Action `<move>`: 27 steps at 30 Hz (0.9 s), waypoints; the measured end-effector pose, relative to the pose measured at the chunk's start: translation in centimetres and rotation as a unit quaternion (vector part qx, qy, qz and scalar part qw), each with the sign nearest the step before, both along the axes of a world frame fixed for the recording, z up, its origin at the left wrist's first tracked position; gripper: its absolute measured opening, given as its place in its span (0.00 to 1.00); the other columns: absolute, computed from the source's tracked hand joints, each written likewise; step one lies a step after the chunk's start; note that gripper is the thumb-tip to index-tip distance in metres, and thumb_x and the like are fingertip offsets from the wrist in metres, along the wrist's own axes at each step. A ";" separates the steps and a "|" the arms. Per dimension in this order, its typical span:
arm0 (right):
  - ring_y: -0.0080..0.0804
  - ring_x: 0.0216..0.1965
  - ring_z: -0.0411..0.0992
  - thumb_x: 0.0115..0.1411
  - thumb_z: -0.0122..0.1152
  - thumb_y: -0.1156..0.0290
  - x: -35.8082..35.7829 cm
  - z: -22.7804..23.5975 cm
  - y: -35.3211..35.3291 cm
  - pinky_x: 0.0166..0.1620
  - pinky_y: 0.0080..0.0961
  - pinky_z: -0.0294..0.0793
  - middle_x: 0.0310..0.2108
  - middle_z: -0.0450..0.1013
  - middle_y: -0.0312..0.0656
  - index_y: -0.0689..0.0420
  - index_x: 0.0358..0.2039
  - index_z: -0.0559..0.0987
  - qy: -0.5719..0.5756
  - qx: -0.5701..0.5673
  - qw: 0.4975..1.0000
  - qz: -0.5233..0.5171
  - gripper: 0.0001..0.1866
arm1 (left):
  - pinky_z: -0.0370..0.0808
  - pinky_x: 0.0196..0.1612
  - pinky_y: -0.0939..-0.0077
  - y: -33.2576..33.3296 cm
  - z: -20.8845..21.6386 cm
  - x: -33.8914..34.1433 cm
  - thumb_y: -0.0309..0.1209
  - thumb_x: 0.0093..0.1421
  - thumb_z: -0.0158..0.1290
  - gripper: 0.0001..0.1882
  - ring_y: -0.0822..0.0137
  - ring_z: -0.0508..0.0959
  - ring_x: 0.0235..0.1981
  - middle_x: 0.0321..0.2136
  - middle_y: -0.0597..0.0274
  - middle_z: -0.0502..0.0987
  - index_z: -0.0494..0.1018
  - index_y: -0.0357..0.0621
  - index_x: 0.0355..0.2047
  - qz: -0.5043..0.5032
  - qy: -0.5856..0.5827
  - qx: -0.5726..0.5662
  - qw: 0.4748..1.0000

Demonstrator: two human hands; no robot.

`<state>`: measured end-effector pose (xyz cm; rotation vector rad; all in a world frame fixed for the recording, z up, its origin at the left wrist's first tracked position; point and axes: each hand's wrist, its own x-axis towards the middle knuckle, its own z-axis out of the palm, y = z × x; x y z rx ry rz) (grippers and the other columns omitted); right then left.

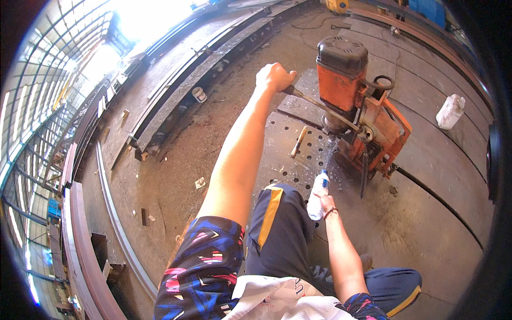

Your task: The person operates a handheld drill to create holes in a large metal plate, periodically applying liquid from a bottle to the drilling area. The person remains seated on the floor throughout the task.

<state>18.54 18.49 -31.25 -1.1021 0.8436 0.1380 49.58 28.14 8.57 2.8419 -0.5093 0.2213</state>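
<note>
An orange magnetic drill press (362, 101) with a dark motor cap stands on a grey steel plate (298, 154) full of drilled holes. My left hand (274, 77) is closed around the end of the drill's long feed handle (320, 106). My right hand (326, 205) grips a small clear plastic bottle (319, 193) tipped toward the drill bit, and water sprays onto the plate below the bit. A wooden-handled hammer (298, 142) lies on the plate left of the drill.
A black cable (437, 197) runs from the drill across the floor to the right. A white plastic jug (449, 111) sits at the far right. Long steel beams (176, 101) and rails lie to the left, with a small can (199, 94) beside them.
</note>
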 end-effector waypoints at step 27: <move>0.37 0.26 0.79 0.54 0.67 0.66 0.0 -2.1 -1.1 0.31 0.33 0.79 0.29 0.79 0.46 0.68 0.40 0.78 -0.003 -0.050 0.999 0.005 0.19 | 0.78 0.43 0.62 -0.9 0.2 -0.5 0.57 0.57 0.52 0.26 0.55 0.83 0.34 0.26 0.55 0.83 0.85 0.48 0.29 -0.005 0.000 -0.012 1.000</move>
